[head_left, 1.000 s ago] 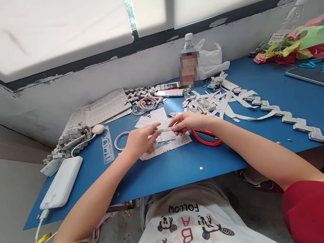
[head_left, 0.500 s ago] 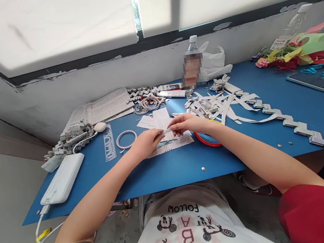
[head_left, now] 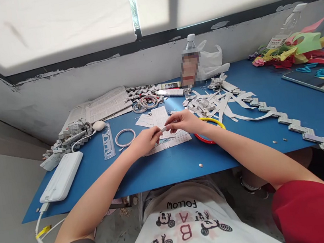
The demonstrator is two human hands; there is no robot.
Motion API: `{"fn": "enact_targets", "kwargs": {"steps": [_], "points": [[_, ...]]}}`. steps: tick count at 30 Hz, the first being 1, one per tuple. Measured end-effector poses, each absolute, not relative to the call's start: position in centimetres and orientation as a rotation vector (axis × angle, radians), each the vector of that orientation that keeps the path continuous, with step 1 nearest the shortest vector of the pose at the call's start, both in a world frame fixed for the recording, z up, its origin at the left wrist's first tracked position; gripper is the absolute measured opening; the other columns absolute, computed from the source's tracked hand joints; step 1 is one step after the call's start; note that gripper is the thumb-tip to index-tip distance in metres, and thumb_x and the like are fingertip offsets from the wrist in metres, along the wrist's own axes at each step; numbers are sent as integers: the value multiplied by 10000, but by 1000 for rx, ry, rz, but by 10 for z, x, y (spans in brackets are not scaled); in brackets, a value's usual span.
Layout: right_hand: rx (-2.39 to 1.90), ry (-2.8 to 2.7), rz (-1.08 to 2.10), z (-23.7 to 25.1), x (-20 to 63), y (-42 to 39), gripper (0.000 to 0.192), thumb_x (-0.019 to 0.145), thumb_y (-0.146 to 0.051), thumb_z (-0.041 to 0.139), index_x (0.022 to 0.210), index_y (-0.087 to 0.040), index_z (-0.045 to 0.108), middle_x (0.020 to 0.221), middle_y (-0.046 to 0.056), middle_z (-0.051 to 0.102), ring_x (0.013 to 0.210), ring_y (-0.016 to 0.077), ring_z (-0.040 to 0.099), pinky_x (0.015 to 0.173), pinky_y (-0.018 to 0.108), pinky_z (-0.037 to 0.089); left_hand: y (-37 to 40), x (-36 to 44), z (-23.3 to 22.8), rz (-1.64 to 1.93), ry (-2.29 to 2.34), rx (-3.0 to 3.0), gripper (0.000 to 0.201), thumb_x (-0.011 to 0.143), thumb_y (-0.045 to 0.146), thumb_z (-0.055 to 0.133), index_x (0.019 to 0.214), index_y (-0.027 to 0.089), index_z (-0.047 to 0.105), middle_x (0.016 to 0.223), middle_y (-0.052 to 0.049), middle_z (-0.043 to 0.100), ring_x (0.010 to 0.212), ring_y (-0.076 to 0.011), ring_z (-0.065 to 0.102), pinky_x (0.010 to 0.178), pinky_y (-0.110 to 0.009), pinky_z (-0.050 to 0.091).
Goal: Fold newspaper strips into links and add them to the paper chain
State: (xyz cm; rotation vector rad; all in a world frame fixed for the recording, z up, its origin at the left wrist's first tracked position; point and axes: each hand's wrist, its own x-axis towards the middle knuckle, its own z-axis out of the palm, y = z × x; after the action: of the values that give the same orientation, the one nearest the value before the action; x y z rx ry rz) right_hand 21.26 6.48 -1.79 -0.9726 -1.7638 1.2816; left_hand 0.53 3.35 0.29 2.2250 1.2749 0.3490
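Observation:
Between my two hands is a small folded strip of printed paper (head_left: pixel 163 129), pinched at both ends. My left hand (head_left: pixel 146 140) closes its fingertips on the strip's left end. On the right end, the thumb and fingers of my right hand (head_left: pixel 182 121) are pressed together. Below them lie flat printed paper pieces (head_left: pixel 171 142) on the blue table (head_left: pixel 163 173). Beside my right wrist sits a red and yellow ring (head_left: pixel 220 122), partly covered by the forearm. A white tape roll (head_left: pixel 125 138) lies left of my left hand.
Loose paper strips (head_left: pixel 204 105) are heaped behind my right hand, with a folded-paper zigzag chain (head_left: pixel 288 120) running right. To the left are a clear ruler (head_left: pixel 108 143), a white power bank (head_left: pixel 63 177) and newspaper (head_left: pixel 104 105). A bottle (head_left: pixel 190 65) stands at the back.
The strip now shows less between my fingers, and my hands are slightly closer together. The whole view has shifted a little; the table items stay in place.

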Motion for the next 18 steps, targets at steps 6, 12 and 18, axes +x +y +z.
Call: {"fn": "enact_targets", "kwargs": {"steps": [6,12,18], "points": [[-973,-1743,1304,-15,206,58,254,670,-368,775,778,-147,712,660,34,697,614,162,670,637,293,577,29,12,7,240,1393,2396,328,980,394,281,980,199,545,838,-44,673,728,-200,609,594,-271,376],[-968,-1911,1184,-21,204,58,231,725,-386,717,801,-169,702,689,34,706,606,156,637,612,288,532,29,13,6,110,1505,2464,336,984,379,271,944,219,565,854,-39,687,778,-213,629,627,-271,376],[-961,-2226,972,-17,208,51,168,813,-322,616,802,-170,686,641,11,670,573,129,592,583,251,462,26,12,5,43,1404,2594,339,959,343,303,938,233,623,873,-44,695,798,-211,627,652,-272,377]]}}
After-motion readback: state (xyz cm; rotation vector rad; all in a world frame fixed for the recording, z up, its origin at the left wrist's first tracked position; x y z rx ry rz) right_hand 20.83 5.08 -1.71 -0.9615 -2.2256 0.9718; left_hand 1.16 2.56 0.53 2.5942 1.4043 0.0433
